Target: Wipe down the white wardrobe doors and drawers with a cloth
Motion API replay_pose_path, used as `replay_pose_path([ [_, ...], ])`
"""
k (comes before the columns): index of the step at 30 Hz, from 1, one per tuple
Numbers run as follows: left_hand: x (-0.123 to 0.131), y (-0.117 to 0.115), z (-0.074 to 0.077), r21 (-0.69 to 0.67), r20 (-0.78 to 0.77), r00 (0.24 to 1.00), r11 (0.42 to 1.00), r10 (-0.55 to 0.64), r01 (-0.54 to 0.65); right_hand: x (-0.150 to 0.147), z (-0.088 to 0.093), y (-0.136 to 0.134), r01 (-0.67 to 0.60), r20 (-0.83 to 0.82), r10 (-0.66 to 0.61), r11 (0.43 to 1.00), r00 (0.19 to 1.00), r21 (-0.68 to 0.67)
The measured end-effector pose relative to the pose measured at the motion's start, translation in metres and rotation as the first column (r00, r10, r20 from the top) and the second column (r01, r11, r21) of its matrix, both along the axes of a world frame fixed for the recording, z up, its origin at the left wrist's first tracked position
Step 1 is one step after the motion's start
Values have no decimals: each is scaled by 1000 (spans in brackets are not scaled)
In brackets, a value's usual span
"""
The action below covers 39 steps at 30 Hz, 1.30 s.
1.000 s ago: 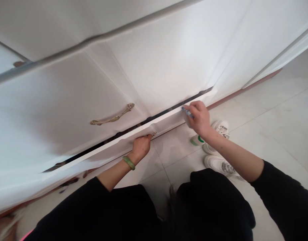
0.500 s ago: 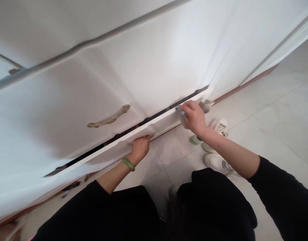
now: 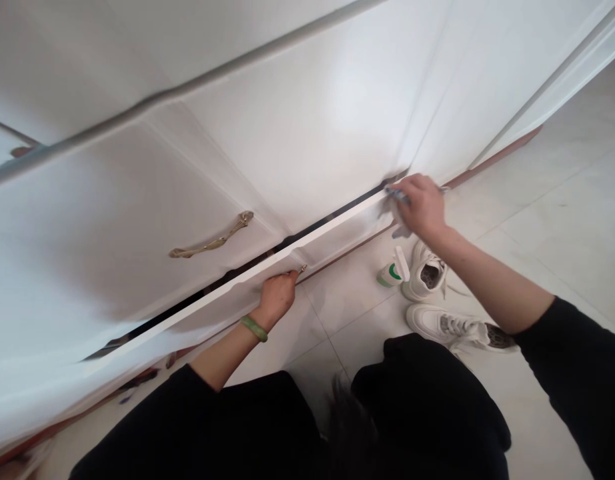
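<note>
Lower drawer [image 3: 227,293] slightly open, left hand [image 3: 277,297] with fingers curled on its brass handle, right hand [image 3: 421,207] at the drawer's right end, fingers closed on wipe [image 3: 400,230], white bottle [image 3: 392,273] and sneakers [image 3: 427,273] on floor below drawer.

No text, brand name or number can be read anywhere in the view. The small white container [image 3: 391,272] on the floor bears a green mark on its side, but it is too small and blurred to make out as a letter or a logo. The white drawer fronts [image 3: 307,147] and the white shoes [image 3: 450,327] show no legible print.
</note>
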<state>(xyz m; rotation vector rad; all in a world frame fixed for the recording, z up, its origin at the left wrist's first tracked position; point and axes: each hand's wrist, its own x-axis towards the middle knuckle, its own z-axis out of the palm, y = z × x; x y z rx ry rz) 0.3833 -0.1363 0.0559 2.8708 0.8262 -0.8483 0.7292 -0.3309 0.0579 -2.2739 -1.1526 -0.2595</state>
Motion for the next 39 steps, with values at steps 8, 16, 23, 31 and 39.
replay_pose_path([
  [8,7,-26,36,-131,265,964,991,22,14,26,30,-53,567,-612,-359,804,704,181],
  [16,88,-92,71,-853,522,514,404,680,331,-118,72,-54,189,-913,407,898,-17,396],
  [23,79,-78,52,-940,331,271,290,904,182,-133,41,-63,176,-955,240,946,176,271],
  [31,83,-89,58,-914,406,149,397,902,86,-165,33,-49,-189,-526,358,918,771,348],
  [39,82,-90,49,-908,408,168,418,897,-26,-168,24,-57,110,-902,431,896,24,430],
])
